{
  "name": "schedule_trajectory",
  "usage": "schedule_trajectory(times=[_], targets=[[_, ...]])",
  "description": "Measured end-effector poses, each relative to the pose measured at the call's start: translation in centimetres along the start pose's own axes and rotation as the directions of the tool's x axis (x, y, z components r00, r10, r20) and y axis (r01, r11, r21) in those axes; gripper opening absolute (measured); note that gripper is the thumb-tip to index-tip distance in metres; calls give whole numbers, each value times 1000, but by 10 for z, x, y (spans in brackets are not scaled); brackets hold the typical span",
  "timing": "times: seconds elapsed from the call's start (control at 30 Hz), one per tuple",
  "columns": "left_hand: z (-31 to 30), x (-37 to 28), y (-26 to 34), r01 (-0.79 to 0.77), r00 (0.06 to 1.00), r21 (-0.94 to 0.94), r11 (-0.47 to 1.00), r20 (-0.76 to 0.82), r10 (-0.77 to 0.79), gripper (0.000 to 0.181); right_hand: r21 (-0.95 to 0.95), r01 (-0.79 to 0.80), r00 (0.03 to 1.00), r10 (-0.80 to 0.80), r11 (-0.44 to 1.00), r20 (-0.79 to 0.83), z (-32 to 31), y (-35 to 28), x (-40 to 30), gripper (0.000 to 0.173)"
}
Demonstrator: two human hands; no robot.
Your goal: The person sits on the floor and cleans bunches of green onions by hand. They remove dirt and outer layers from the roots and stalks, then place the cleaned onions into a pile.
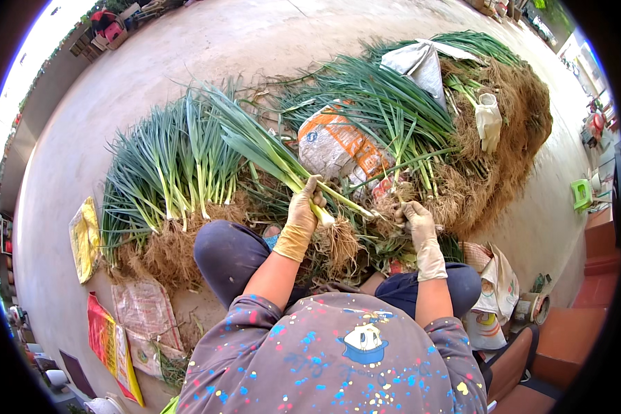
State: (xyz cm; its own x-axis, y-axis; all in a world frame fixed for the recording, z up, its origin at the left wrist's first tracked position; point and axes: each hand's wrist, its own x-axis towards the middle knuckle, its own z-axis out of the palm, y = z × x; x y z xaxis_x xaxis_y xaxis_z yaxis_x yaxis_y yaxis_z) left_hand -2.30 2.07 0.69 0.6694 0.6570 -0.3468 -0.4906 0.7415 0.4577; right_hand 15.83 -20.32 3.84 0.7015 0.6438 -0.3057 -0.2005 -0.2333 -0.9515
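Observation:
My left hand [305, 207], in a pale work glove, grips a bunch of long green onions [261, 147]. Their leaves point up and left, and the white ends come out below the fist, with brown roots [343, 240] hanging from the thickest one. One thinner stalk [349, 201] slants out to the right toward my other hand. My gloved right hand [416, 220] is just beyond that stalk's root end, fingers curled in on thin, brownish plant trimmings; the exact piece is partly hidden by the fingers. Loose leaves and roots lie beneath both hands, between my bent knees.
Upright green onions [178, 160] are stacked at left. A larger heap with matted roots [507, 134] is at right, bearing a glove [488, 124] and a white sack [419, 64]. An orange-and-white sack [336, 139] lies ahead. A yellow bag [84, 240] and a red-yellow sack [115, 346] lie left.

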Motion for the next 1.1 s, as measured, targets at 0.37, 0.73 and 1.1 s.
schedule_trajectory(times=[0.37, 0.73, 1.1], targets=[[13, -8, -8, 107, 992, 45, 993, 61, -109, 26, -764, 523, 851, -273, 377, 448, 75, -18, 0, 32], [0, -13, -15, 103, 976, 275, 956, -214, -43, 30, -580, 579, 716, -697, 573, 27, 79, 5, 1, 24], [0, -12, -38, 196, 930, 529, 826, -367, 15, 26, -797, 574, 492, -700, -186, 517, 89, -3, -23, 34]])
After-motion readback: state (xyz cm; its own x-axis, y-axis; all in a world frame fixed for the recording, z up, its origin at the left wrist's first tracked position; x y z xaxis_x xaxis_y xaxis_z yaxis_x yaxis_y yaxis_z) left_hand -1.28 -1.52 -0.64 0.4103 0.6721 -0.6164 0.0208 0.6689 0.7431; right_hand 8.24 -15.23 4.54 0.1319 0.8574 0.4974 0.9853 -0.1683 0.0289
